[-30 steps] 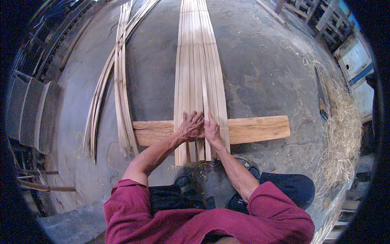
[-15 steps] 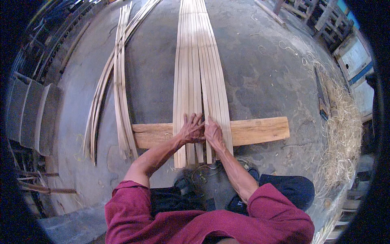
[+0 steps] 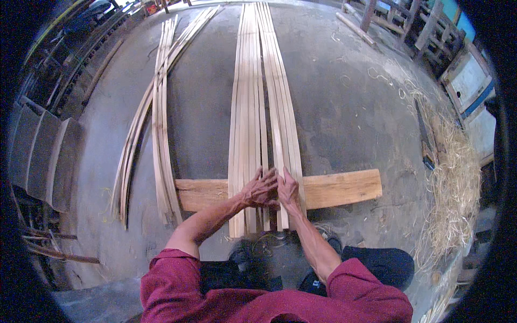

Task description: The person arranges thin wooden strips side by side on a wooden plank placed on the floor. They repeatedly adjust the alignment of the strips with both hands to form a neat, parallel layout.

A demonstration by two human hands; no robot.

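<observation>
Long pale bamboo strips (image 3: 245, 118) lie side by side, running away from me across a wooden plank (image 3: 344, 185). A narrow dark gap splits them into a left and a right group. My left hand (image 3: 260, 189) rests over the near part of the left group, its fingers spread. Beside it, my right hand (image 3: 288, 192) is closed around the inner strip (image 3: 277, 145) of the right group, which looks slightly raised over its neighbours. The near ends of the strips stick out past the plank toward my feet.
Two crossing bundles of bamboo strips (image 3: 160, 124) lie on the concrete floor to the left, one touching the plank's end. A heap of thin shavings (image 3: 455, 188) spreads at the right, with a saw-like tool (image 3: 425, 134) beside it. Wooden frames (image 3: 431, 27) stand far right.
The gap between the two groups has widened and runs farther along the strips. My right hand has shifted slightly right with the inner strip. The view has tilted up a little.
</observation>
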